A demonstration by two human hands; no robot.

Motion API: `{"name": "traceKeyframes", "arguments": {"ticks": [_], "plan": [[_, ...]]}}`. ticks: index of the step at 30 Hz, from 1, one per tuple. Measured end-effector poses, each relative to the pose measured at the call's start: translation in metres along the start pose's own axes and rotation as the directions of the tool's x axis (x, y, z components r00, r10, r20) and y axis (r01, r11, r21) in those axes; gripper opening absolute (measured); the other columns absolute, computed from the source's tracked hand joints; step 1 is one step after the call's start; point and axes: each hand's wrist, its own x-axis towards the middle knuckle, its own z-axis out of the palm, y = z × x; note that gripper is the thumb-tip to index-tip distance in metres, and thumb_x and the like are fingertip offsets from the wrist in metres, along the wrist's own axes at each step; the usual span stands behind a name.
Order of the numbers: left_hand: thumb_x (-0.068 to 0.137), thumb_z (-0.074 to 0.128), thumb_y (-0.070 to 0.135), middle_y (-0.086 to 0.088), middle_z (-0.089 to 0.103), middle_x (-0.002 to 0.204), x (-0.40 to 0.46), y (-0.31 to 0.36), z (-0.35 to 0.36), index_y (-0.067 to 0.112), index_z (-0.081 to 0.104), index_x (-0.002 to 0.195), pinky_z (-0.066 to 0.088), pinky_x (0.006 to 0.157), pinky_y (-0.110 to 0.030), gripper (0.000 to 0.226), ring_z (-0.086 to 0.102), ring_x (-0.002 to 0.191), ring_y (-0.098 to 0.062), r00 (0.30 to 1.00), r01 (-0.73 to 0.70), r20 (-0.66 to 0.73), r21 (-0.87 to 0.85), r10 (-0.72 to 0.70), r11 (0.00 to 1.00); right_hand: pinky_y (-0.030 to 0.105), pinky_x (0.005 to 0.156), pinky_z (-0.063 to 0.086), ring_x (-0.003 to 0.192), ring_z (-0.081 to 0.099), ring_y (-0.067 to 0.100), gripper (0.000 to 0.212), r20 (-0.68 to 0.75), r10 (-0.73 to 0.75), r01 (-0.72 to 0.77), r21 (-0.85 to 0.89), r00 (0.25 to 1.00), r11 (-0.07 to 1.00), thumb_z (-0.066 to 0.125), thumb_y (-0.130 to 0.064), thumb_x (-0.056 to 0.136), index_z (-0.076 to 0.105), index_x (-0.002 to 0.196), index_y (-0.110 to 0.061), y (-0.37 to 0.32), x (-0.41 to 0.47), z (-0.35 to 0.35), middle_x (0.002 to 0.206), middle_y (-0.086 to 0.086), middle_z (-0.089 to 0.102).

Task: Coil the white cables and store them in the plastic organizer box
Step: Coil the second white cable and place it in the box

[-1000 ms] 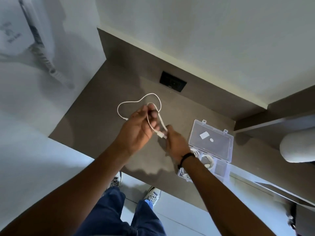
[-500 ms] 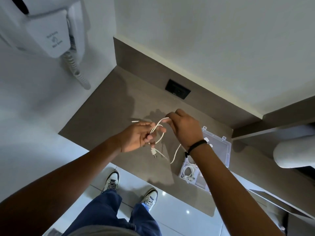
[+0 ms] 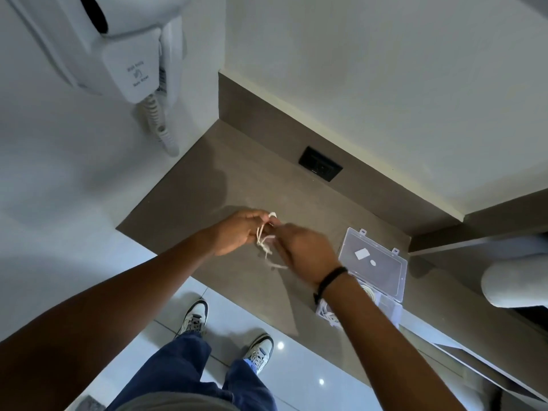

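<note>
High on the left wall, a white plastic wall-mounted hair dryer (image 3: 130,51) with a coiled cord is fixed. Above the brown matte countertop (image 3: 189,191), the left hand (image 3: 237,232) is held with fingers curled closed around a small bundle of thin white cable (image 3: 262,235); a short loop is seen above the knuckles. Just beside it, the right hand (image 3: 305,253), blurred, appears pinched on the same cable, whose loose end hangs below. A black rectangular wall socket (image 3: 320,164) is set in the backsplash. At right, a clear plastic organizer box (image 3: 398,281) is laid open on the countertop, lid flat, white coils partly seen inside behind the right forearm.
</note>
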Motion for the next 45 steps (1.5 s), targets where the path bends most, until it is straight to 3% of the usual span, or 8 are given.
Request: {"name": "traceKeyframes", "arguments": {"ticks": [8, 12, 16, 22, 28, 32, 35, 45], "plan": [[0.106, 0.046, 0.024, 0.006, 0.047, 0.067, -0.006, 0.009, 0.023, 0.011, 0.067, 0.113, 0.044, 0.06, -0.024, 0.026, 0.042, 0.057, -0.007, 0.974, 0.078, 0.226, -0.362, 0.006, 0.929, 0.04, 0.062, 0.05, 0.076, 0.062, 0.036, 0.023, 0.018, 0.318, -0.314, 0.224, 0.948, 0.923, 0.036, -0.037, 0.104, 0.052, 0.111, -0.023, 0.039, 0.005, 0.006, 0.087, 0.011, 0.067], [0.098, 0.053, 0.017, 0.001, 0.062, 0.078, -0.005, 0.02, 0.025, 0.017, 0.062, 0.091, 0.059, 0.087, -0.035, 0.011, 0.065, 0.074, -0.016, 0.983, -0.036, 0.127, -0.564, 0.13, 0.825, 0.042, 0.068, 0.049, 0.088, 0.066, 0.044, 0.041, 0.315, 0.348, -0.424, 0.217, 0.883, 0.879, 0.05, -0.014, 0.095, 0.036, 0.134, -0.016, 0.021, -0.016, 0.04, 0.099, 0.024, 0.069], [0.112, 0.031, 0.011, -0.006, 0.071, 0.09, 0.002, 0.021, 0.015, 0.013, 0.057, 0.093, 0.052, 0.106, -0.041, 0.033, 0.073, 0.093, -0.023, 0.991, -0.135, -0.076, -0.439, 0.113, 0.888, 0.045, 0.074, 0.053, 0.094, 0.066, 0.044, 0.035, 0.394, 0.183, -0.241, 0.103, 0.901, 0.965, 0.041, -0.024, 0.098, 0.042, 0.133, -0.017, -0.012, -0.031, 0.041, 0.11, 0.019, 0.068], [0.111, 0.039, 0.012, -0.013, 0.072, 0.093, -0.002, 0.003, 0.015, 0.012, 0.07, 0.101, 0.052, 0.094, -0.043, 0.032, 0.072, 0.084, -0.018, 1.0, -0.001, -0.022, 0.097, 0.003, 0.995, 0.042, 0.066, 0.054, 0.087, 0.065, 0.033, 0.023, 0.047, 0.047, -0.05, 0.077, 0.998, 0.996, 0.047, -0.03, 0.1, 0.062, 0.114, -0.021, 0.004, -0.002, -0.019, 0.102, 0.007, 0.066], [0.108, 0.044, 0.022, 0.001, 0.046, 0.067, -0.014, 0.0, 0.028, 0.007, 0.071, 0.107, 0.055, 0.073, -0.033, 0.032, 0.041, 0.059, -0.014, 0.976, 0.085, 0.213, -0.221, -0.037, 0.972, 0.04, 0.063, 0.052, 0.075, 0.062, 0.027, 0.03, -0.054, 0.252, -0.244, 0.122, 0.966, 0.962, 0.045, -0.045, 0.101, 0.065, 0.099, -0.023, 0.053, 0.005, -0.021, 0.087, 0.003, 0.064], [0.109, 0.033, 0.014, 0.004, 0.048, 0.065, -0.017, 0.011, 0.038, 0.014, 0.061, 0.095, 0.055, 0.079, -0.034, 0.031, 0.048, 0.057, -0.011, 0.986, 0.013, 0.155, -0.465, 0.067, 0.885, 0.044, 0.069, 0.051, 0.083, 0.064, 0.039, 0.011, 0.143, 0.337, -0.363, 0.231, 0.93, 0.903, 0.047, -0.013, 0.099, 0.053, 0.107, -0.017, 0.046, -0.014, 0.02, 0.092, 0.018, 0.069], [0.108, 0.033, 0.011, 0.001, 0.054, 0.07, -0.014, 0.023, 0.04, 0.015, 0.054, 0.092, 0.054, 0.097, -0.04, 0.027, 0.057, 0.066, -0.015, 0.992, -0.1, 0.013, -0.535, 0.127, 0.839, 0.044, 0.076, 0.051, 0.098, 0.065, 0.043, 0.044, 0.366, 0.292, -0.366, 0.152, 0.883, 0.918, 0.056, -0.009, 0.09, 0.044, 0.132, -0.013, 0.025, -0.025, 0.045, 0.112, 0.023, 0.067], [0.111, 0.042, 0.014, -0.015, 0.065, 0.083, -0.005, 0.006, 0.031, -0.005, 0.066, 0.099, 0.05, 0.085, -0.041, 0.032, 0.061, 0.08, -0.025, 0.988, -0.032, -0.126, 0.384, 0.087, 0.923, 0.043, 0.066, 0.054, 0.088, 0.066, 0.037, 0.025, 0.131, -0.011, 0.01, 0.004, 0.991, 1.0, 0.048, -0.02, 0.096, 0.054, 0.12, -0.014, -0.005, -0.006, -0.017, 0.105, 0.013, 0.067]]}}
